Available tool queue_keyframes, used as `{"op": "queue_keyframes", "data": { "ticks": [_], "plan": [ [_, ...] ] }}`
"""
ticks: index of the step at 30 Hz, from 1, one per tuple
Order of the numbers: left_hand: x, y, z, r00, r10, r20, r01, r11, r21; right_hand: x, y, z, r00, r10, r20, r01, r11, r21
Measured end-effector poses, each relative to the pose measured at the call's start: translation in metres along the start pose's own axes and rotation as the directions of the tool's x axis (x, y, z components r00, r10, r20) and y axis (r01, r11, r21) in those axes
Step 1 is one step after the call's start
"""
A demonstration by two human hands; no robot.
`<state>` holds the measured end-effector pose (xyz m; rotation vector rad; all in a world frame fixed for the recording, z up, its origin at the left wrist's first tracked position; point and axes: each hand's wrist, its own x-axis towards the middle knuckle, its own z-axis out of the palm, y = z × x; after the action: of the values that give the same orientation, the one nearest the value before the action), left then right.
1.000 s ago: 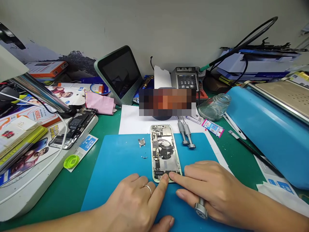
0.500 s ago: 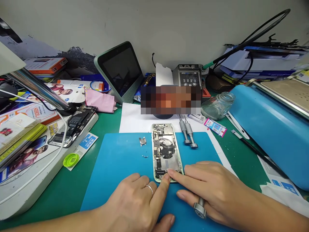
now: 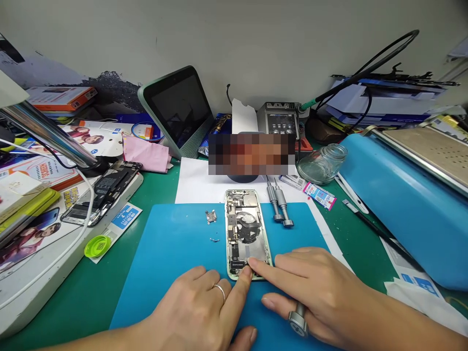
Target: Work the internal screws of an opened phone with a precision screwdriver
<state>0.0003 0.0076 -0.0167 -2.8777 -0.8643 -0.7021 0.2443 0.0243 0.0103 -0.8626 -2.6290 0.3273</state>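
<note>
An opened phone body [image 3: 252, 229] lies upright on the blue mat [image 3: 175, 234], its inner parts showing. My left hand [image 3: 208, 307], with a ring on one finger, touches the phone's bottom edge with its index fingertip. My right hand [image 3: 314, 287] has its index fingertip on the lower part of the phone and holds a grey screwdriver [image 3: 299, 322] under its curled fingers. Left of the phone lie a small metal part [image 3: 211, 217] and tiny pieces [image 3: 214, 240]. Two more grey screwdrivers [image 3: 280, 204] lie to its right.
At the left are a second opened phone [image 3: 104, 192], a green lid [image 3: 97, 246] and a lamp pole [image 3: 54, 131]. Behind stand a tablet-like display [image 3: 179, 107] and a glass jar [image 3: 323, 163]. A blue machine [image 3: 398, 209] occupies the right side.
The view has shifted slightly, so everything sits a little further left and lower. Both hands keep their fingertips on the phone.
</note>
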Motion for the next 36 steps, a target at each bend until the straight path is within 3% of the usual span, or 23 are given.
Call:
{"op": "queue_keyframes", "data": {
  "ticks": [10,36],
  "plan": [
    [0.0000,-0.0014,0.0004,1.000,0.002,0.004,-0.002,1.000,-0.007,0.0011,0.0003,0.0008,0.999,-0.018,-0.035,0.018,1.000,-0.009],
    [0.0002,0.0003,-0.0017,1.000,-0.020,0.017,0.021,1.000,-0.023,0.0007,0.0023,0.0005,1.000,0.003,0.004,-0.003,1.000,-0.017]
  ]
}}
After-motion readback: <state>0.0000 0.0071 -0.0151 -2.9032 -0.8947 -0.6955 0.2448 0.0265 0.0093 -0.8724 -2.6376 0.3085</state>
